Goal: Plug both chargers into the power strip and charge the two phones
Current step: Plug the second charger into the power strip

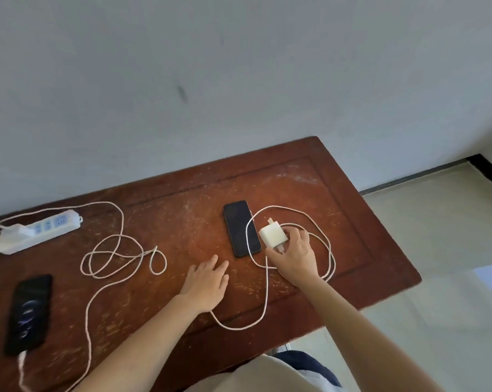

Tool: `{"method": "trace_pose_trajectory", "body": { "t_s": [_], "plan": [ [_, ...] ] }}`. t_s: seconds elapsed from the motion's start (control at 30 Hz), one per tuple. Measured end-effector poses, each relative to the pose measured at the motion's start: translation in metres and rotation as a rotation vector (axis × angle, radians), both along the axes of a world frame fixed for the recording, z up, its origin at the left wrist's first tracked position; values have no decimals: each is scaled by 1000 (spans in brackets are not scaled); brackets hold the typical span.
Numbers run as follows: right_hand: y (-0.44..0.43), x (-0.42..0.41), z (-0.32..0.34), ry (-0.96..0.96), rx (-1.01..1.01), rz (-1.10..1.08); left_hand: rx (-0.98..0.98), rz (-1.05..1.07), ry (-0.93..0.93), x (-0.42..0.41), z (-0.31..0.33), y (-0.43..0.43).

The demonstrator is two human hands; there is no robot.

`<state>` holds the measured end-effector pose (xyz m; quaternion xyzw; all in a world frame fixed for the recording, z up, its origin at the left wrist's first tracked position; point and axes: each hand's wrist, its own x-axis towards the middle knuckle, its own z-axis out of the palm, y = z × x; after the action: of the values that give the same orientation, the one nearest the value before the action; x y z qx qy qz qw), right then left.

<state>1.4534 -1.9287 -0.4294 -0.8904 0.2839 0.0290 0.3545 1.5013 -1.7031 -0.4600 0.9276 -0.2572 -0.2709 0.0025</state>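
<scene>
Right of centre, the right hand (294, 254) is gripping the white charger (273, 234); the left hand (208, 281) is resting open on the counter (182, 222).

Counted on table (338, 193): two phones (241, 228) (28, 314), two cables (318, 250) (111, 250), one power strip (41, 230), one loose charger (273, 234). Two hands (206, 281) (295, 256) seen.

- no text, label, brand, number or sign can be read anywhere.
- the left phone (28, 314) shows a lit pattern of pale curved shapes on its screen, too blurred to read as characters.
- the power strip (41, 230) bears blue socket faces without legible marking.
</scene>
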Motion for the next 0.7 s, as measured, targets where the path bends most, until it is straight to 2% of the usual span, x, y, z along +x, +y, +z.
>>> {"method": "trace_pose_trajectory", "body": {
  "t_s": [0.17,0.3,0.47,0.7],
  "plan": [
    [9,42,18,-156,101,148,-63,237,-255,-4,40,22],
    [37,68,27,-267,190,269,9,394,-403,-14,64,58],
    [83,83,40,-333,276,439,81,588,-434,-31,78,107],
    [149,111,53,-337,242,591,125,690,-399,-34,72,174]
  ]
}}
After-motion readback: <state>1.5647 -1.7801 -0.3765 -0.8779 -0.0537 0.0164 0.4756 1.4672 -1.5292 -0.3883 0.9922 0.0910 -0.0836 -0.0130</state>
